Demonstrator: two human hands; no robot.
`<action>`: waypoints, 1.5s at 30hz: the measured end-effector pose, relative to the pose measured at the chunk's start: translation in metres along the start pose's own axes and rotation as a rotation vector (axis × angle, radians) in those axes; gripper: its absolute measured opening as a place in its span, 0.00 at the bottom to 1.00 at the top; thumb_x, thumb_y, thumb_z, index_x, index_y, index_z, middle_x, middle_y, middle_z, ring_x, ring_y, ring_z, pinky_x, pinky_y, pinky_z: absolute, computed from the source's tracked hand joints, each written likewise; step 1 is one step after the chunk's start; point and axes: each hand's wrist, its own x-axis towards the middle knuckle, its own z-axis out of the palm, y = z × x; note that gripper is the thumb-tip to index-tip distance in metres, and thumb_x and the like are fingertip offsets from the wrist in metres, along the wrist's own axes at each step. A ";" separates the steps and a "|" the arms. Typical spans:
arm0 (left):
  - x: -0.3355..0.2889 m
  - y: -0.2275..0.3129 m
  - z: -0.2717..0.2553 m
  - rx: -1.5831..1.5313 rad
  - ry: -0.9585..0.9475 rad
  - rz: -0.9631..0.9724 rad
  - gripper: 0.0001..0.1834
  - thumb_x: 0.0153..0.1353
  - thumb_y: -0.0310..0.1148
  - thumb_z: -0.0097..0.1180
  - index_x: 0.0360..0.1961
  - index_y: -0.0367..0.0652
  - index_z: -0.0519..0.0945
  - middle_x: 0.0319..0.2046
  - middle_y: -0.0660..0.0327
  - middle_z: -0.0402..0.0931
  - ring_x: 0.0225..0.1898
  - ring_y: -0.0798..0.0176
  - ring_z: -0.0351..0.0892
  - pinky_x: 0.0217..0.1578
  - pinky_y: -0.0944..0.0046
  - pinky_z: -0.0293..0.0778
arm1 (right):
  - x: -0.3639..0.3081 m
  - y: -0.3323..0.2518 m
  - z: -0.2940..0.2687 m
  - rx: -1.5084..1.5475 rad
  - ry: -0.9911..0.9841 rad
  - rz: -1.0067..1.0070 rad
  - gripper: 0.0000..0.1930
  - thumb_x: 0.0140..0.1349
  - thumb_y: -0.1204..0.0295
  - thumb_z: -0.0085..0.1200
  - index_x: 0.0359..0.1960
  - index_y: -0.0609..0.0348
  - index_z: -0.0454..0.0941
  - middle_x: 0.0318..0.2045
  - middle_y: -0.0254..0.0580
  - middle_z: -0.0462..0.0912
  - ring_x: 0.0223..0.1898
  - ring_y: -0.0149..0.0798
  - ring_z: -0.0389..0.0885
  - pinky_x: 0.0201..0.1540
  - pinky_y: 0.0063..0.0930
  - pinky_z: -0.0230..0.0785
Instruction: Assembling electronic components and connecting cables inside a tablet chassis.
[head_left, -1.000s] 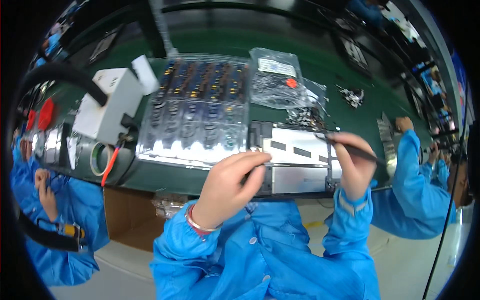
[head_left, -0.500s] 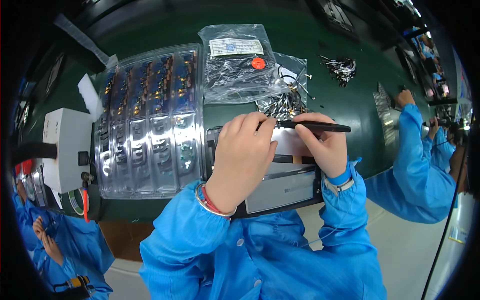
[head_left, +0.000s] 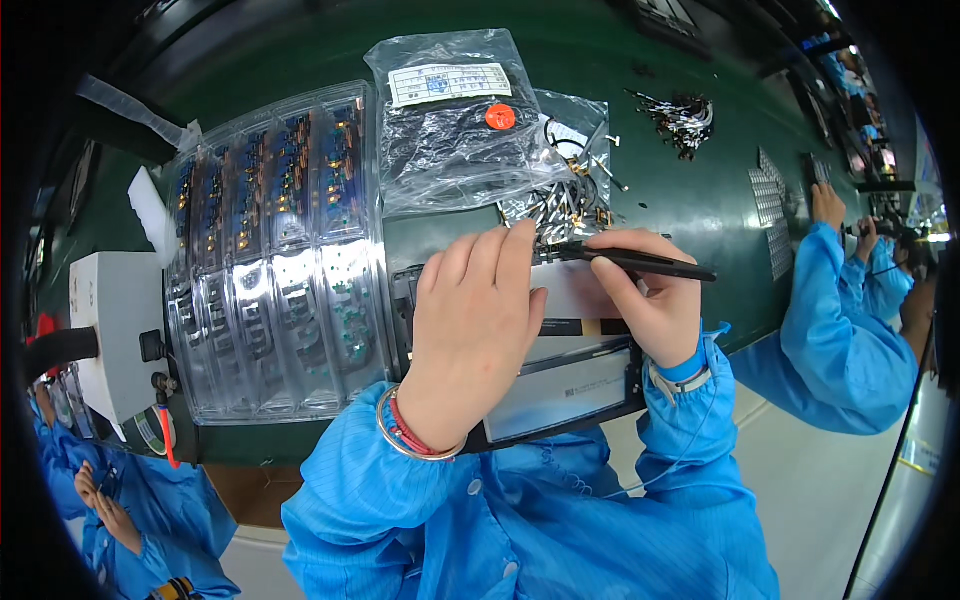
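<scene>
Presently, my right hand (head_left: 650, 305) is closed on a slim black tool (head_left: 665, 264), pinched between thumb and fingers, with its narrow end pointing toward my left fingertips. My left hand (head_left: 470, 330) lies palm down, its four fingers side by side and the thumb set a little apart; whether the fingertips grip anything, I cannot tell. The two hands do not touch. Beneath them, the flat device (head_left: 572, 346), black-framed with silver panels, lies on the green table (head_left: 720, 230), near its front edge; my left hand covers part of it. The tool's end is at the device's far edge, the exact contact hidden. Just beyond, loose cables (head_left: 568, 208) lie in a heap beside a clear plastic bag (head_left: 440, 150) bearing a white label and an orange dot. To the left stands a clear compartmented tray (head_left: 285, 250) of small parts, and past it a white box (head_left: 115, 330).
</scene>
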 end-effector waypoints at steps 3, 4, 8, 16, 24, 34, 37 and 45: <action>0.000 0.000 0.000 -0.005 0.000 -0.004 0.29 0.48 0.29 0.59 0.54 0.39 0.67 0.44 0.53 0.71 0.46 0.50 0.69 0.46 0.55 0.65 | 0.001 0.001 0.000 0.007 0.006 -0.001 0.08 0.52 0.79 0.57 0.36 0.61 0.80 0.25 0.35 0.78 0.25 0.24 0.72 0.27 0.18 0.63; 0.001 0.000 0.000 0.002 0.001 0.002 0.30 0.48 0.29 0.59 0.54 0.38 0.66 0.44 0.52 0.71 0.46 0.50 0.69 0.46 0.55 0.64 | 0.002 0.002 0.000 0.007 0.005 -0.002 0.08 0.52 0.79 0.57 0.36 0.61 0.80 0.25 0.35 0.78 0.25 0.24 0.72 0.27 0.18 0.63; 0.000 -0.005 -0.002 0.009 0.013 0.001 0.30 0.48 0.29 0.59 0.54 0.38 0.66 0.44 0.52 0.71 0.45 0.50 0.69 0.46 0.55 0.65 | 0.002 -0.001 0.003 -0.010 0.012 -0.051 0.08 0.53 0.80 0.57 0.35 0.62 0.80 0.26 0.36 0.78 0.25 0.25 0.73 0.28 0.19 0.65; -0.039 0.000 -0.060 -0.042 0.172 0.082 0.22 0.47 0.27 0.60 0.47 0.41 0.74 0.44 0.55 0.72 0.46 0.51 0.72 0.45 0.56 0.69 | -0.025 -0.004 -0.021 0.263 0.175 -0.308 0.05 0.59 0.75 0.43 0.27 0.63 0.67 0.30 0.45 0.75 0.33 0.37 0.71 0.40 0.27 0.64; -0.044 -0.130 -0.177 0.386 0.323 -0.235 0.09 0.53 0.26 0.54 0.37 0.44 0.77 0.35 0.55 0.75 0.39 0.50 0.75 0.38 0.56 0.72 | -0.088 -0.016 -0.045 0.420 0.182 -0.303 0.03 0.58 0.77 0.44 0.27 0.61 0.66 0.21 0.36 0.67 0.22 0.27 0.61 0.24 0.19 0.50; 0.021 -0.206 -0.166 0.730 0.127 -0.330 0.07 0.53 0.33 0.57 0.32 0.45 0.80 0.35 0.58 0.75 0.41 0.53 0.76 0.40 0.56 0.73 | -0.117 -0.042 -0.008 0.281 0.110 -0.092 0.02 0.55 0.80 0.47 0.29 0.62 0.72 0.25 0.32 0.72 0.24 0.22 0.65 0.28 0.15 0.57; 0.022 -0.208 -0.171 0.692 0.151 -0.372 0.07 0.52 0.35 0.59 0.28 0.43 0.80 0.34 0.56 0.75 0.39 0.52 0.76 0.39 0.56 0.73 | -0.122 -0.046 -0.007 0.254 0.146 -0.135 0.02 0.55 0.80 0.47 0.30 0.63 0.72 0.24 0.32 0.71 0.23 0.21 0.65 0.27 0.14 0.56; 0.014 -0.211 -0.165 0.444 0.277 -0.386 0.11 0.44 0.35 0.58 0.25 0.39 0.79 0.30 0.49 0.75 0.37 0.47 0.75 0.40 0.54 0.72 | -0.123 -0.039 0.010 0.315 0.071 -0.062 0.01 0.57 0.78 0.48 0.30 0.62 0.71 0.23 0.30 0.70 0.22 0.20 0.63 0.26 0.14 0.54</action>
